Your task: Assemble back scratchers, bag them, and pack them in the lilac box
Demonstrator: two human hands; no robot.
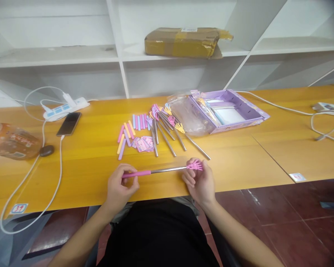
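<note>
the left hand (119,185) grips the pink handle (140,173) of a back scratcher (168,170); the right hand (203,185) holds its pink claw (195,165), above the table's (86,181) near edge. farther off, clawed metal rods (167,139) lie between coloured sleeves (139,122) on the left and a purple box (239,125) on the right.

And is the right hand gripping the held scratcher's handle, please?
No, the left hand holds its pink handle, the right hand its claw.

Plain black top (160,237), greyish legwear (189,203), bare forearms (233,230)
</note>
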